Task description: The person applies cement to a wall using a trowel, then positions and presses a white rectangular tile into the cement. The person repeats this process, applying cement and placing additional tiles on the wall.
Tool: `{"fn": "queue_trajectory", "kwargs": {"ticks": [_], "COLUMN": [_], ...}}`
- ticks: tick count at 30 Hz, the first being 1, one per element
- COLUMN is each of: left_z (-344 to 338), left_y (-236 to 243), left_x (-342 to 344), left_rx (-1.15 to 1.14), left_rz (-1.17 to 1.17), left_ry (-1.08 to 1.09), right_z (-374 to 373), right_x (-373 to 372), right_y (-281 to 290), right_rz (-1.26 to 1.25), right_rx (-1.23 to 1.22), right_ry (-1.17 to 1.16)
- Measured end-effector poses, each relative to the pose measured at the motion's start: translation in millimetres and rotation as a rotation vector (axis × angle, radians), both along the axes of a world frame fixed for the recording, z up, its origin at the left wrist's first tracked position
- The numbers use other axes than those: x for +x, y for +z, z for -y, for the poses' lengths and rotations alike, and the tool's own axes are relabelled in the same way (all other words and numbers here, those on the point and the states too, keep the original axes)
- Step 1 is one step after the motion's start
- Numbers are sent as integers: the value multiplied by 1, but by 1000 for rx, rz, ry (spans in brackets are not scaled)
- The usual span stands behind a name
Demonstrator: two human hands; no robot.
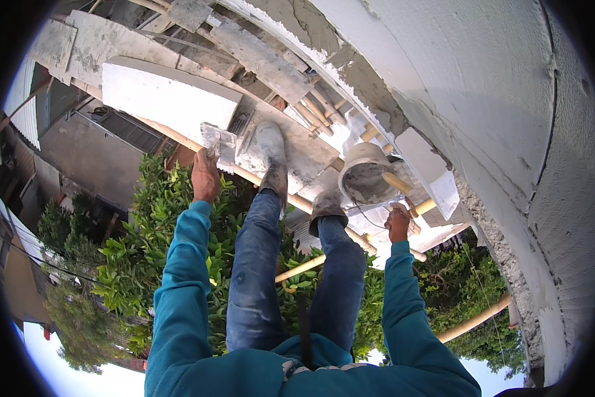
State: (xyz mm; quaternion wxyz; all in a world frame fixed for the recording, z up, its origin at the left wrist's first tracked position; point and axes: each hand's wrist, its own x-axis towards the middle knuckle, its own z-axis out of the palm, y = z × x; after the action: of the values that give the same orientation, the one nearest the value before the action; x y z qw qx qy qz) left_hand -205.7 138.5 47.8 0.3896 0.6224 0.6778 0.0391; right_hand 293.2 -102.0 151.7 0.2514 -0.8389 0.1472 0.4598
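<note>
My left hand (206, 177) is closed around a notched trowel (219, 147), its flat metal plate smeared with pale mortar. That trowel is over the edge of the scaffold planks, left of my boots. My right hand (396, 222) is closed at the near side of a mortar-coated bucket (365, 156), and the bucket's thin wire handle (365, 216) runs to its fingers. Inside the bucket is greyish residue. A wooden handle (396, 183) sticks out over the rim, just beyond my right hand; its other end is hidden.
I stand in dusty boots (271, 149) on mortar-stained planks (304, 155) edged by bamboo poles (300, 203). A large white board (168, 96) lies at left. A plastered wall (476, 86) curves along the right, with a white panel (424, 165) beside it. Leafy trees (138, 258) show below the scaffold.
</note>
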Motion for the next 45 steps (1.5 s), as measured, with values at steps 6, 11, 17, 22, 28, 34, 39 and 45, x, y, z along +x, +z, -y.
{"fn": "queue_trajectory", "kwargs": {"ticks": [6, 11, 17, 22, 28, 34, 39, 45], "left_z": [-11, -8, 9, 47, 92, 130, 161, 212], "left_y": [-2, -2, -11, -3, -6, -53, -103, -110], "left_x": [-2, 15, 34, 33, 18, -5, -15, -14], "left_rx": [-17, 23, 24, 36, 36, 78, 18, -7], "left_rz": [-30, 16, 14, -31, -115, -153, -151, 18], "left_ry": [25, 9, 22, 148, 392, 695, 1040, 1224], "right_z": [44, 79, 131, 156, 95, -85, -239, -338], "right_x": [-13, -35, -60, -54, 3, -22, -171, -324], "right_y": [3, -6, -48, -65, -69, -84, -191, -297], "right_rz": [78, 20, -151, -204, 11, 530, 70, -100], "right_rx": [-93, -101, -188, -280, -377, 194, 434, 360], "right_ry": [14, 62, 190, 331, 528, 978, 1369, 1656]}}
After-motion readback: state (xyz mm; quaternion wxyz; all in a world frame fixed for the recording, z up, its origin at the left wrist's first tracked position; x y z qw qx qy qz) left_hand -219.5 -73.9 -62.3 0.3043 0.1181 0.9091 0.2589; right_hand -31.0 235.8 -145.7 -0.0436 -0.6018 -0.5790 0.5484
